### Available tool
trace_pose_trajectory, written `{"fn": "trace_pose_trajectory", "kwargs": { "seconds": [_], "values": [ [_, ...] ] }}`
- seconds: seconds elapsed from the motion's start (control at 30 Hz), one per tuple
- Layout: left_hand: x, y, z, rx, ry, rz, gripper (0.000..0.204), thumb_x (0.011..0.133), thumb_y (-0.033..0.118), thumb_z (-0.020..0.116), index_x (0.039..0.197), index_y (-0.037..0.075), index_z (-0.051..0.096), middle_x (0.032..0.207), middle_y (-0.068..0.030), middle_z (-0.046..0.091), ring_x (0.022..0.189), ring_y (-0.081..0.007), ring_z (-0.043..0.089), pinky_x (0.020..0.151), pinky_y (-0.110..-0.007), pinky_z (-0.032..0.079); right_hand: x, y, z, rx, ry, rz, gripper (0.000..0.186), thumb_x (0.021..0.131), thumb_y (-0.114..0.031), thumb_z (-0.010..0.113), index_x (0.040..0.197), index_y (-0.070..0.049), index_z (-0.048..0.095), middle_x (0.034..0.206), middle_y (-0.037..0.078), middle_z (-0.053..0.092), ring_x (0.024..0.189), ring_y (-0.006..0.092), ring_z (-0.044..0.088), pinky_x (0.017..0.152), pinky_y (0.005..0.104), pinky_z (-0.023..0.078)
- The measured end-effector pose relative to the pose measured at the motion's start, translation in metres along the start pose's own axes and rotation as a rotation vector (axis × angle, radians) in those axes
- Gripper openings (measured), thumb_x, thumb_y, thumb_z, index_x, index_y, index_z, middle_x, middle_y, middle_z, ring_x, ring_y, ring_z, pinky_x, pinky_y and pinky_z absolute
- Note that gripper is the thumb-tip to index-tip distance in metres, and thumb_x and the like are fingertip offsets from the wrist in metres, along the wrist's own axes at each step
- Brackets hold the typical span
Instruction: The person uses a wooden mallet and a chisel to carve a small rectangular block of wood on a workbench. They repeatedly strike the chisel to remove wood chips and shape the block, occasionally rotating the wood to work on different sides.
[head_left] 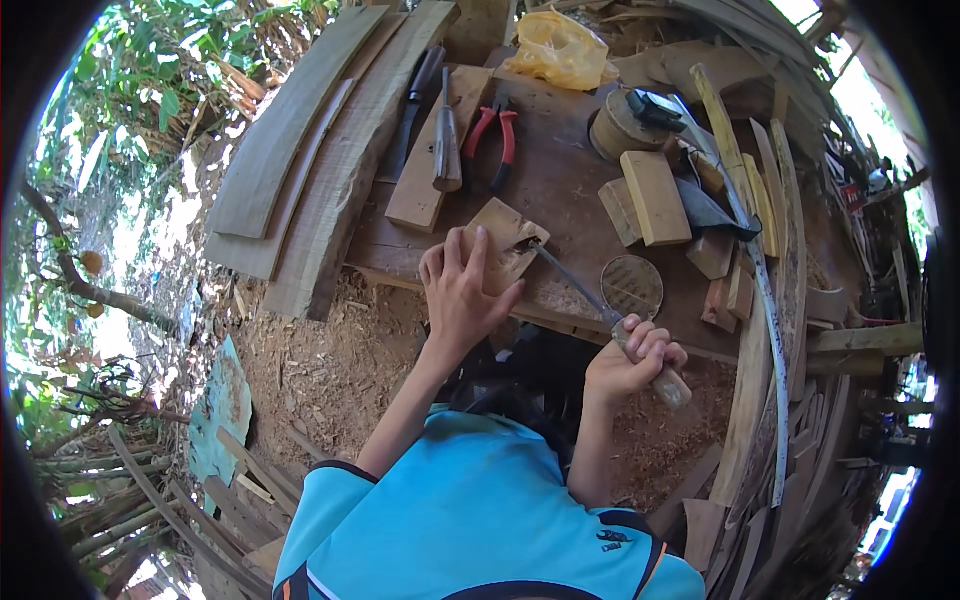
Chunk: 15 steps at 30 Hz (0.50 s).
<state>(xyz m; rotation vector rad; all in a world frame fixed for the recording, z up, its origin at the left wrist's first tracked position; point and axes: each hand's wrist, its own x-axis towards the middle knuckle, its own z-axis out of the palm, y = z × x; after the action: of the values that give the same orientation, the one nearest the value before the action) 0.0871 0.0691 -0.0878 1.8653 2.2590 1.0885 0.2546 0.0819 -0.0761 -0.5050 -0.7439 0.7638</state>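
My left hand holds a small square wooden block against the front of the worktable, its fingers over the block's left part. My right hand is closed round the wooden handle of a long thin metal tool, whose tip meets a dark hole in the block. A round wooden disc lies just right of the tool. Beyond the block are a wooden-handled tool on a plank and red-handled pliers.
Long boards lie on the left. A yellow plastic bag, wood blocks, a dark device and long sticks crowd the back and right. Wood shavings cover the ground, with scrap strips lower left.
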Motion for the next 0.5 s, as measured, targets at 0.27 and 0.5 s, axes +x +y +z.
{"fn": "trace_pose_trajectory", "kwargs": {
  "seconds": [0.27, 0.5],
  "values": [
    [0.0, 0.002, -0.003, -0.004, -0.046, 0.014, 0.069, 0.057, 0.033, 0.071, 0.115, 0.003, 0.049, 0.119, -0.0165, 0.04, 0.104, -0.0324, 0.036, 0.091, -0.041, 0.029, 0.042, -0.006, 0.028, -0.004, -0.281, -0.132, 0.022, 0.082, -0.02, 0.052, 0.096, -0.013, 0.036, 0.073, 0.003, 0.041, 0.066, 0.0136, 0.042, 0.07, 0.0363, 0.041],
    [-0.006, 0.009, -0.008, 0.038, -0.092, 0.004, 0.068, 0.053, 0.034, 0.071, 0.11, 0.006, 0.048, 0.111, -0.0151, 0.041, 0.1, -0.0313, 0.037, 0.086, -0.04, 0.03, 0.079, -0.007, 0.085, -0.154, -0.555, -0.086, 0.035, 0.078, -0.01, 0.057, 0.104, -0.005, 0.034, 0.074, 0.007, 0.049, 0.066, 0.014, 0.051, 0.061, 0.0292, 0.045]
  ]
}}
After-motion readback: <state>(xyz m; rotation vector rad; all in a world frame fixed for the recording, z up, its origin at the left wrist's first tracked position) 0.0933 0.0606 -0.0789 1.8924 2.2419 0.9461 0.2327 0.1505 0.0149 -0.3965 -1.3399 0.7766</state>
